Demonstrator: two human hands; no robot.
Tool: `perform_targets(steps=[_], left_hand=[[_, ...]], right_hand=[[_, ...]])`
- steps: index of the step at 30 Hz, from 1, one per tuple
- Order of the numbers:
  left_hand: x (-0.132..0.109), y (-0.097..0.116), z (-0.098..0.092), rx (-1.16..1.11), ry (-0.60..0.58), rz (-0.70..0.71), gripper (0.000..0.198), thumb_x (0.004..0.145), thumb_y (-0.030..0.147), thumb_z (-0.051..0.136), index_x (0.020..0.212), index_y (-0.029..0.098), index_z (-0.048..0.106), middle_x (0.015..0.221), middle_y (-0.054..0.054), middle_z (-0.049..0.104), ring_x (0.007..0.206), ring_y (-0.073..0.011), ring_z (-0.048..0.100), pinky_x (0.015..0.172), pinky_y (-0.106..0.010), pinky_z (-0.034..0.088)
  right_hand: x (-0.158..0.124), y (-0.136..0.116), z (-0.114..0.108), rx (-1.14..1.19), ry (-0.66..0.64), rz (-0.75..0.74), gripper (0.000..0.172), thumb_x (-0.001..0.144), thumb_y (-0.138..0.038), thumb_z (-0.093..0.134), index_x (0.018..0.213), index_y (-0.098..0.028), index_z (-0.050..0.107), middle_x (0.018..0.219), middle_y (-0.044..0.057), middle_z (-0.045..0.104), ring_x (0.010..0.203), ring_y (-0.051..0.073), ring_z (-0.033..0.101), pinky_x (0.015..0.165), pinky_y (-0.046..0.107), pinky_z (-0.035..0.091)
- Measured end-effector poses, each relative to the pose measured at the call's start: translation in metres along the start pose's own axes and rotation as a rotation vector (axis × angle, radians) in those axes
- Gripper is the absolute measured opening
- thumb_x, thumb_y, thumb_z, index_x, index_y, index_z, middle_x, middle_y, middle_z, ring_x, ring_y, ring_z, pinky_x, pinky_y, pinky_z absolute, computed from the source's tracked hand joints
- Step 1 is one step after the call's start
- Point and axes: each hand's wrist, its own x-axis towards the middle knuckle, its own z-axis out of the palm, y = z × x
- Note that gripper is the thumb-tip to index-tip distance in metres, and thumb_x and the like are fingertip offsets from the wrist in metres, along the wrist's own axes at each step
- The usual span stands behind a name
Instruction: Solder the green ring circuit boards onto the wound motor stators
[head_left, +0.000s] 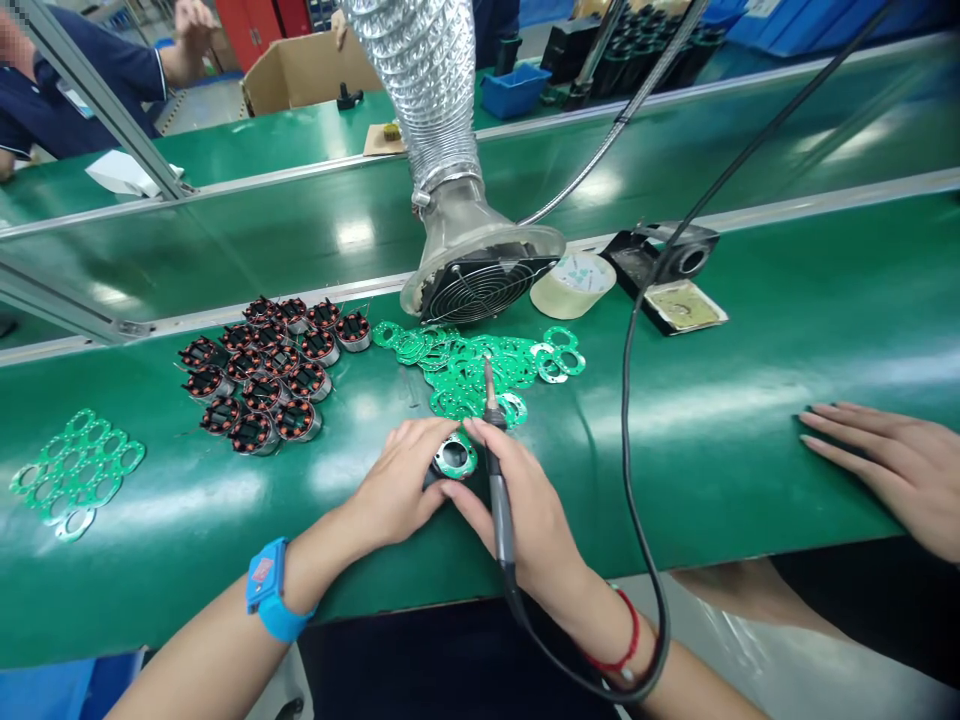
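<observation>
My left hand [401,475], a blue wrist strap behind it, curls around a small motor stator topped with a green-and-white ring circuit board [470,466]. The fingers of my right hand [529,505] close in on the stator's other side, thumb and fingertips near its edge. Also in my right hand is a soldering iron [501,505], its tip pointing away from me over a pile of loose green ring boards [487,365]. Much of the stator's body is hidden by my fingers. Wound stators [262,390] stand grouped on the left.
A fume extractor hood [487,265] hangs over the board pile. Behind it are a tape roll [574,290] and an iron stand with sponge [684,305]. More ring boards [82,460] lie far left. The iron's cable [630,400] loops at right, near another person's hand [892,460].
</observation>
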Motion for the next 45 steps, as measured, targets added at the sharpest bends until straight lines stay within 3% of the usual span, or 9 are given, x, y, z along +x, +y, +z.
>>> perform_targets(steps=[3,17,21,24,28,32,36,41,45], left_hand=[[-0.005,0.002,-0.003,-0.049,0.033,-0.06,0.068,0.08,0.015,0.054,0.14,0.017,0.022,0.139,-0.016,0.04,0.128,-0.0273,0.039,0.106,-0.048,0.034],[-0.011,0.008,-0.002,-0.219,0.071,-0.144,0.046,0.086,0.014,0.048,0.132,0.02,0.045,0.141,-0.009,0.044,0.132,-0.0217,0.036,0.113,-0.044,0.028],[-0.006,0.004,-0.001,-0.077,0.082,-0.106,0.058,0.079,0.018,0.06,0.134,0.019,0.038,0.144,-0.013,0.037,0.132,-0.0274,0.033,0.108,-0.048,0.031],[-0.001,0.009,-0.001,0.09,0.007,-0.066,0.059,0.079,0.021,0.063,0.132,0.019,0.039,0.13,-0.012,0.052,0.116,-0.0285,0.046,0.095,-0.047,0.039],[0.01,0.012,-0.034,0.237,0.112,-0.128,0.043,0.077,0.026,0.067,0.116,0.02,0.052,0.109,-0.009,0.062,0.099,-0.0258,0.052,0.087,-0.042,0.041],[0.048,-0.009,-0.103,0.313,0.491,-0.275,0.04,0.078,0.029,0.065,0.114,0.018,0.053,0.111,-0.008,0.06,0.102,-0.023,0.053,0.09,-0.037,0.042],[0.115,-0.047,-0.154,0.428,0.595,-0.46,0.047,0.079,0.034,0.064,0.119,0.013,0.05,0.115,-0.011,0.06,0.108,-0.0231,0.053,0.092,-0.033,0.041],[0.183,-0.081,-0.16,0.511,0.513,-0.588,0.05,0.084,0.034,0.058,0.125,0.007,0.044,0.124,-0.019,0.057,0.113,-0.0246,0.053,0.091,-0.031,0.041],[0.198,-0.086,-0.154,0.577,0.414,-0.655,0.042,0.079,0.024,0.063,0.115,0.006,0.051,0.113,-0.022,0.061,0.106,-0.0278,0.057,0.087,-0.033,0.043]], right_hand=[[0.003,0.002,0.004,0.014,-0.046,0.024,0.047,0.089,-0.032,0.055,0.133,-0.021,0.041,0.119,0.011,0.061,0.106,0.026,0.061,0.086,0.043,0.052],[0.004,0.007,0.004,0.052,0.02,0.082,0.044,0.088,-0.027,0.056,0.129,-0.021,0.042,0.115,0.011,0.062,0.104,0.023,0.062,0.085,0.04,0.054],[0.006,0.003,0.001,0.099,-0.027,0.037,0.049,0.087,-0.027,0.058,0.132,-0.023,0.039,0.121,0.01,0.061,0.11,0.024,0.06,0.092,0.044,0.051],[0.005,0.005,-0.002,0.135,0.059,0.073,0.049,0.087,-0.025,0.056,0.133,-0.022,0.039,0.127,0.011,0.057,0.116,0.025,0.056,0.097,0.046,0.048],[0.003,0.013,-0.006,0.223,0.208,0.161,0.044,0.088,-0.019,0.052,0.131,-0.02,0.041,0.126,0.012,0.058,0.119,0.024,0.055,0.097,0.045,0.048],[0.004,0.015,-0.007,0.262,0.232,0.136,0.041,0.087,-0.017,0.051,0.128,-0.02,0.044,0.121,0.012,0.06,0.117,0.024,0.056,0.095,0.045,0.049],[0.007,0.013,-0.006,0.226,0.232,0.095,0.04,0.087,-0.016,0.051,0.127,-0.02,0.046,0.117,0.012,0.062,0.113,0.025,0.057,0.09,0.045,0.051],[0.01,0.017,-0.005,0.178,0.272,0.105,0.037,0.087,-0.018,0.048,0.124,-0.019,0.048,0.113,0.011,0.063,0.105,0.025,0.061,0.085,0.044,0.054],[0.011,0.02,-0.005,0.175,0.288,0.119,0.035,0.087,-0.017,0.048,0.122,-0.02,0.049,0.108,0.01,0.065,0.102,0.024,0.062,0.082,0.042,0.055]])
